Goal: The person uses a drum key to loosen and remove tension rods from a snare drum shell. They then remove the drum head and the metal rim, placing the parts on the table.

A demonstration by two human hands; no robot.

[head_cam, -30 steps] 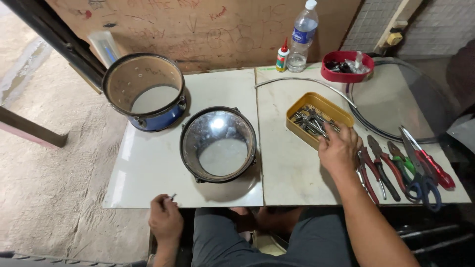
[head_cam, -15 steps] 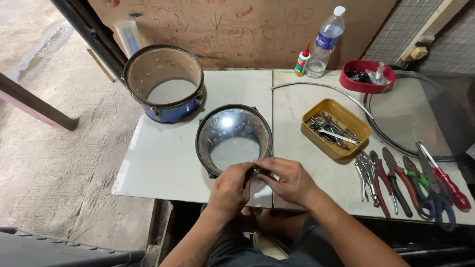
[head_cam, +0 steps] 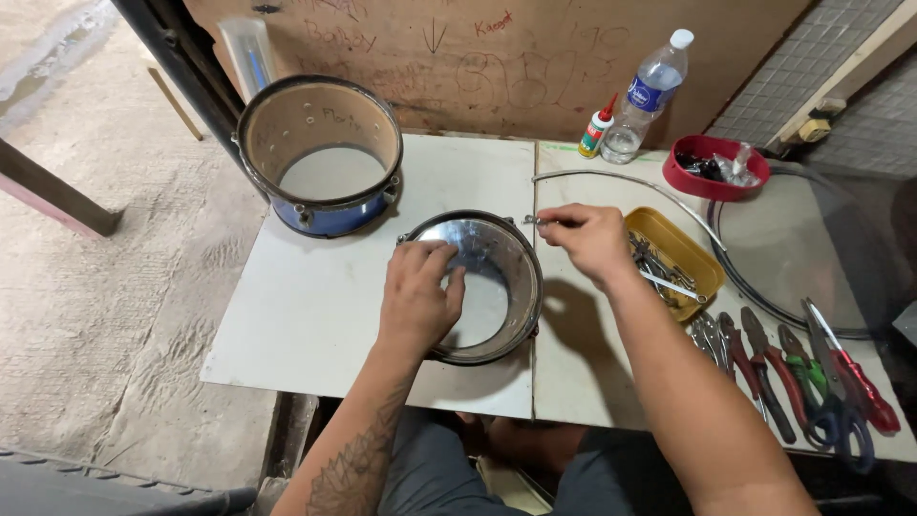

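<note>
Both forearms bare, no sleeves in view. Left hand (head_cam: 417, 291): no glove, no ring seen. Leaf-like tattoo along left forearm. Right hand (head_cam: 587, 239): ungloved. Grey trousers, apparently, though mostly hidden under the table edge.

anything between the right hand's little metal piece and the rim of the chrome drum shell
Nothing visible. The right hand holds the small metal piece just beside the far right rim of the chrome drum shell, with only bare white table between. The left hand rests on the shell's near left side, clear of that spot.
</note>
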